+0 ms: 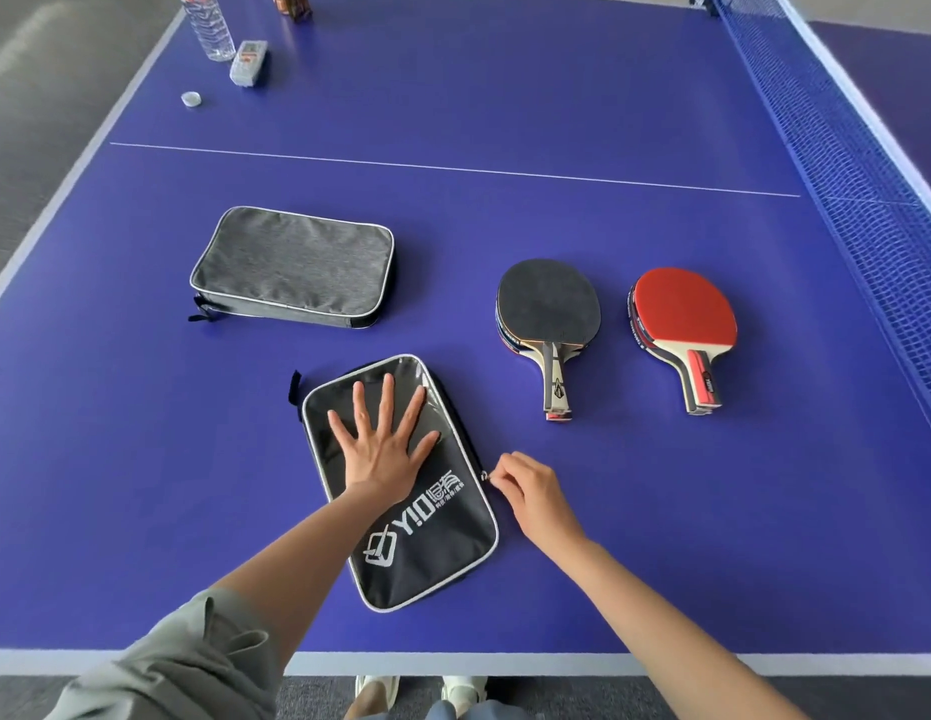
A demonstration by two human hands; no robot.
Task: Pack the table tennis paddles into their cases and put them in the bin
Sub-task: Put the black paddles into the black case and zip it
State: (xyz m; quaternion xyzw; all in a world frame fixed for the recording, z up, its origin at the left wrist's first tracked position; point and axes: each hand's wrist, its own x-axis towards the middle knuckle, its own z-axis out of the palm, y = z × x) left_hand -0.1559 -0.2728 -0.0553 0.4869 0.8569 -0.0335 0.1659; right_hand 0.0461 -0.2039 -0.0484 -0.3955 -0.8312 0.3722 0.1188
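Pressing the black paddle case (427, 517) flat with spread fingers: left hand (382, 449). Right hand (530, 493) pinches its zipper pull (485, 476). Paddle stacks (549, 309) beside it.

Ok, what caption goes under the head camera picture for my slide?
Left hand pressing the black case flat, right hand pinching its zipper pull.

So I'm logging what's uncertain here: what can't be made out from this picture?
- Head view: bin not in frame.
- Black case: contents hidden by its cover and the left hand.
- Grey case: closed, contents unseen.
- Zipper pull: mostly hidden by the right hand.
- Water bottle: top cut off by the edge.
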